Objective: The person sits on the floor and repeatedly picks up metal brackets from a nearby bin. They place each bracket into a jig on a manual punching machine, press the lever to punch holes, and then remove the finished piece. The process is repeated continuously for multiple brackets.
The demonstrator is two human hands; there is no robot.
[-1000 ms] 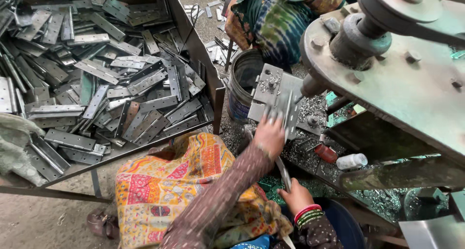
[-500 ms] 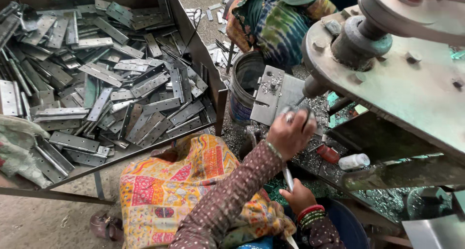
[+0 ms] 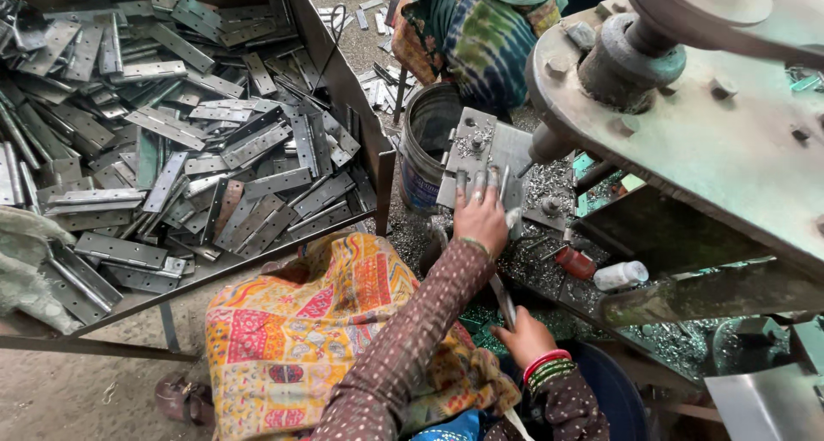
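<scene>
Since approx. half a sec. ago, the left hand (image 3: 481, 216) has gone from a loose curl near the plate edge to lying flat further onto the die plate (image 3: 506, 145), fingers spread.

1. Work item: grey die plate w/ bolts, centre of scene, under the front of the press head (image 3: 687, 123). Left hand is released, palm down, fingertips pressing on the plate's near half; it grasps nothing. Whether a loose piece lies under the palm: cannot tell.
2. Right hand (image 3: 525, 338), near side, below the left forearm, is closed round the near end of a narrow metal strip (image 3: 503, 297), which points up toward the plate.
3. Step in hand (judgement): seating or clearing at the plate, w/ the strip held ready.
4. Next move calls for (judgement): left fingers clear of the plate area below the press head before any stroke; strip brought in square to the plate.

Surroundings:
- Swarf (image 3: 549, 184) lies scattered on and right of the plate.
- Bucket (image 3: 421, 149), just left of the plate.
- White bottle (image 3: 620, 275) and red item (image 3: 573, 262), right, near side.
- Bin (image 3: 378, 162) heaped w/ flat hinge plates (image 3: 172, 149), far left.
- Patterned cloth (image 3: 318, 338) over the lap, near.
- Co-worker's tie-dye garment (image 3: 489, 42), far side.
</scene>
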